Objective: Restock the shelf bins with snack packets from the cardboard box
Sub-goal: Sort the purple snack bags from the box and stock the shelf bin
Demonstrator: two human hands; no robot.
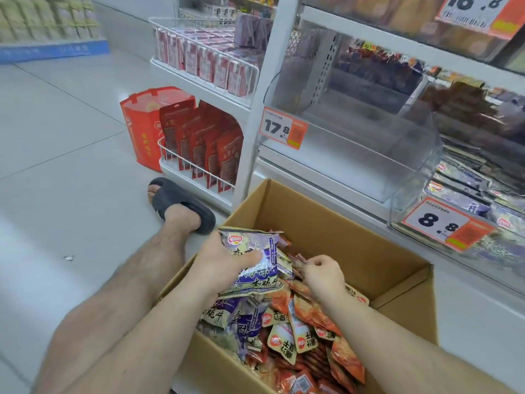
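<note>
Holding purple packets (pixel 255 263) in left grip (pixel 224 265); right grip (pixel 321 275) pinching an orange packet (pixel 298 261); tag "17.8" (pixel 279 129).

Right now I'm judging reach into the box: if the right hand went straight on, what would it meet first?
Probably the small orange packets just beyond the right hand, then the box wall; depth is unclear.

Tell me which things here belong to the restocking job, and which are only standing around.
Job: cardboard box, purple packets held by left hand, orange packets, right hand, empty clear bin.
Around: red bag, wire baskets.
</note>
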